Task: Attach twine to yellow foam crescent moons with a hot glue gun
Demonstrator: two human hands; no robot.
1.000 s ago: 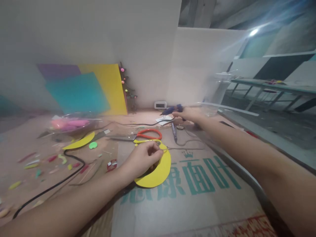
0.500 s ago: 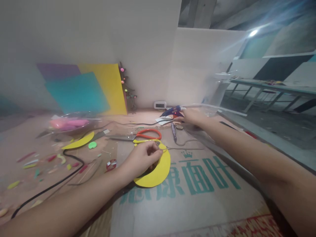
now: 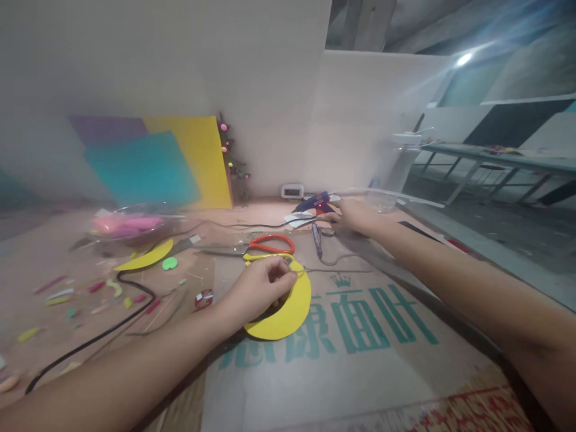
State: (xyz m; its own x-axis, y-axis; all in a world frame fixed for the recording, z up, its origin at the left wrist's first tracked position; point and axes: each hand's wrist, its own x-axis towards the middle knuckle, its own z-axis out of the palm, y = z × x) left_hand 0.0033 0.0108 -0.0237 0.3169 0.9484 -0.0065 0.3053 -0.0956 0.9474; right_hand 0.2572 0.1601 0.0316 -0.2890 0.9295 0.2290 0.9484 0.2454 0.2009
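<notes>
My left hand [image 3: 265, 285] is closed in a pinch over the yellow round piece [image 3: 292, 312], which lies on the printed sheet; what sits between the fingertips is too small to make out. At the back, my right hand [image 3: 348, 217] is beside the dark blue glue gun [image 3: 317, 203], its fingers apart and just right of the gun's body. The gun has a small red light and rests by a white paper piece [image 3: 299, 219]. Red-handled scissors [image 3: 271, 243] lie behind my left hand, with a yellow handle next to them.
A purple pen-like tool [image 3: 317, 241] with a cord lies mid-table. Left are a yellow crescent [image 3: 148, 255], a green piece [image 3: 170, 263], a black cable [image 3: 96, 341] and scattered scraps. Coloured sheets [image 3: 139, 168] lean on the wall near a small clock [image 3: 292, 191].
My right hand has drawn slightly back from the glue gun, and its fingers have loosened. My left hand and the yellow piece have stayed nearly still.
</notes>
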